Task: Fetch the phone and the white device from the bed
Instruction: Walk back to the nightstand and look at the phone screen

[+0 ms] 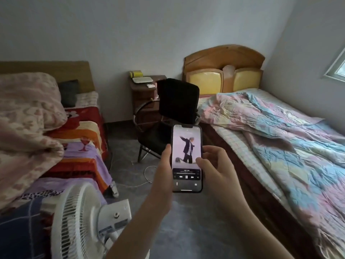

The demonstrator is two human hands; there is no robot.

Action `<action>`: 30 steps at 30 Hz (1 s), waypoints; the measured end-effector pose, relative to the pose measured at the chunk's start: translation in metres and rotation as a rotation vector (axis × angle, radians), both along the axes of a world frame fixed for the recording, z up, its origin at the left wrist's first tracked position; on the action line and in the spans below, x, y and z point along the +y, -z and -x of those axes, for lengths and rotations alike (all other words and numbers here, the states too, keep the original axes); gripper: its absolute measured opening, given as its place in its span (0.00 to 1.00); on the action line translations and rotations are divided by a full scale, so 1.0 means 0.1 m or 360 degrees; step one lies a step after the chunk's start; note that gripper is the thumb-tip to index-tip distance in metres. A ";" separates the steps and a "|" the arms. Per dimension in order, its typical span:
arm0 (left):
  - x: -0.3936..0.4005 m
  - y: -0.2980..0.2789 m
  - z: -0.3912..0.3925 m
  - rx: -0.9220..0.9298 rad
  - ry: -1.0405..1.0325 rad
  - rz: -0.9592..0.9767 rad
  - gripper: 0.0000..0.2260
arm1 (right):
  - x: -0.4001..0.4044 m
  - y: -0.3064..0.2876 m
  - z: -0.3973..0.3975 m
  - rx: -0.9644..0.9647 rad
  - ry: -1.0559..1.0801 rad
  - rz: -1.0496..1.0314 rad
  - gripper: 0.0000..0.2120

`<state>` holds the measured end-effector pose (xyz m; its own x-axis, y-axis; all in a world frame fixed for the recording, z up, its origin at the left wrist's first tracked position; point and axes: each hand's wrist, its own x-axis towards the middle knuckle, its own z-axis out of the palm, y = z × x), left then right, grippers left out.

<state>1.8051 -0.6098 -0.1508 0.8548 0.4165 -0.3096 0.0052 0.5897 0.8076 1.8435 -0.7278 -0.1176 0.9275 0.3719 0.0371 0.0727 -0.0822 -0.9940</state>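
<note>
A black phone (186, 146) is held upright in the middle of the view, its lit screen showing a picture and music controls. My left hand (162, 172) grips its left edge from behind. My right hand (214, 165) holds the right edge, with the thumb resting on the screen. Both hands hover over the floor between two beds. A bed with a pastel quilt (280, 146) lies on the right. Another bed with patterned blankets (56, 137) lies on the left. No white device shows on either bed.
A white standing fan (78, 221) is close at the lower left. A black chair (168, 118) stands ahead beside a wooden nightstand (143, 94) bearing a white flat object (142, 80). A white cable (147, 174) trails on the grey floor.
</note>
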 end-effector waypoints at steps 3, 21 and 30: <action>0.16 -0.06 -0.38 -0.0017 -0.0091 -0.0009 0.25 | 0.17 -0.07 -0.42 0.0009 -0.0025 -0.0033 0.10; 0.80 -0.21 -2.88 0.0091 -0.0107 -0.0082 0.25 | 0.90 -0.04 -3.18 -0.0016 -0.0011 0.0004 0.03; 1.14 -0.29 -4.19 -0.0042 -0.0079 -0.0083 0.25 | 1.23 -0.22 -4.64 -0.0008 -0.0181 -0.0024 0.03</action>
<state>2.2241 -0.4961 -0.1221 0.8402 0.4736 -0.2641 -0.0448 0.5461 0.8366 2.3073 -0.6048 -0.0951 0.8791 0.4742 0.0482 0.0858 -0.0580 -0.9946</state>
